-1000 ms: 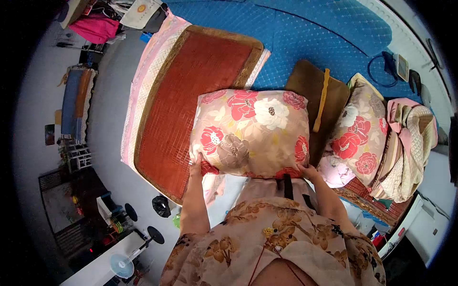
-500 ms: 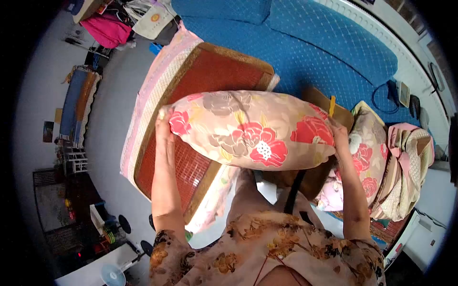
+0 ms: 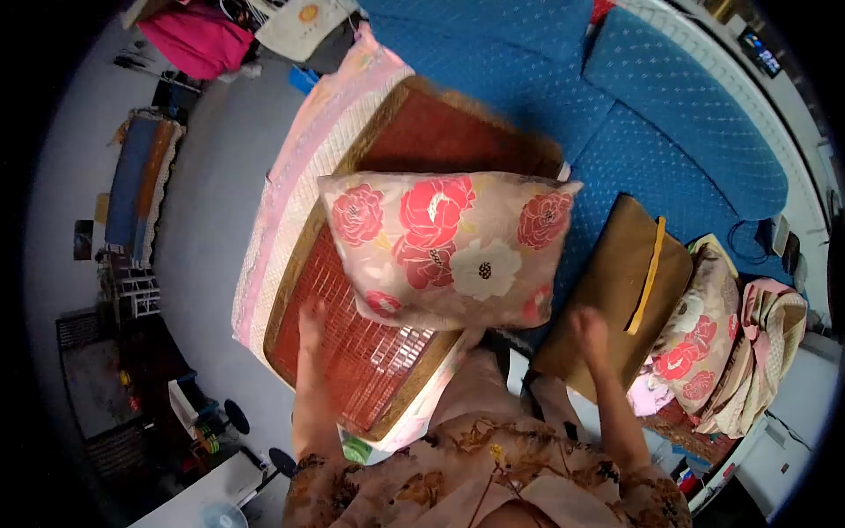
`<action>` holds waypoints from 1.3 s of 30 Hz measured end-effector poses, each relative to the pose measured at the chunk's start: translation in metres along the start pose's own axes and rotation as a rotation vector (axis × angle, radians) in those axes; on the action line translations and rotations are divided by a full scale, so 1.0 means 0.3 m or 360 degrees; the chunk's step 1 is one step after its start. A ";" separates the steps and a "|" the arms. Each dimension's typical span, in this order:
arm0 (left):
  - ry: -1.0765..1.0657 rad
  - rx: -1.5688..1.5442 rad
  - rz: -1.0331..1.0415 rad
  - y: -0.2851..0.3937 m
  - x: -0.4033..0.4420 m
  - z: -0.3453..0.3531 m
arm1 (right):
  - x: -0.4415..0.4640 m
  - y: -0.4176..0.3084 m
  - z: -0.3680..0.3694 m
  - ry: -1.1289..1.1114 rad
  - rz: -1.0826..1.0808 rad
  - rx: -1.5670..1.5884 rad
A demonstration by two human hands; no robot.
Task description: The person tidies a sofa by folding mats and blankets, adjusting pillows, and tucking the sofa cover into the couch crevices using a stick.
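A floral pillow, beige with pink and white flowers, is over the reddish-brown woven mat with a tan border; whether it has fully settled cannot be told. My left hand hangs above the mat, below and left of the pillow, touching nothing I can see. Off the pillow's lower right side, my right hand is over a flat brown folded mat with a yellow strap. Both hands are slightly blurred, with fingers loosely open and nothing in them. Under the woven mat lies a pink-edged quilted pad.
A blue patterned sofa stretches behind. To the right lie a second floral pillow and a folded pink and cream quilt. Bright pink cloth lies at upper left, and a grey floor runs along the left.
My hands have let go of the pillow and drawn back toward me. The pillow has turned to show its broad face over the woven mat. My view has shifted slightly.
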State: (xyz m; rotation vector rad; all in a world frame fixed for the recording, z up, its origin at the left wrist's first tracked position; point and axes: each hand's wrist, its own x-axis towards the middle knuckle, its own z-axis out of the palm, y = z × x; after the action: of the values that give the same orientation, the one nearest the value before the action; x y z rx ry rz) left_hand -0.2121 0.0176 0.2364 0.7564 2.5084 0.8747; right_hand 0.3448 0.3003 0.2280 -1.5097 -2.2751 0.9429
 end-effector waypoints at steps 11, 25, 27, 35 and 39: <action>0.0962 0.0695 0.1505 1.153 0.639 -0.175 | 0.878 -0.830 -0.177 0.0774 -0.1065 -0.0549; 0.0138 0.1326 0.0757 0.456 0.572 1.096 | 0.905 -0.182 0.762 0.0158 -0.0762 -0.0735; 0.0080 0.1341 0.0825 0.487 0.626 1.050 | 0.975 -0.191 0.741 0.0020 -0.0759 -0.0591; 0.0484 0.0927 0.0899 0.829 0.480 0.582 | 0.914 -0.576 0.325 0.0227 -0.0920 -0.0471; 0.0006 0.1385 0.0519 0.370 0.413 0.919 | 0.846 -0.155 0.636 -0.0146 -0.0576 -0.0494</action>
State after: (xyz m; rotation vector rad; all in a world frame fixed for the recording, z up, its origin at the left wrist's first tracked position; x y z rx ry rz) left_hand -0.1302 0.2900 0.0855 1.4378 2.7734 -0.2066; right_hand 0.1002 0.4433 0.0777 -1.1104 -2.7363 0.5888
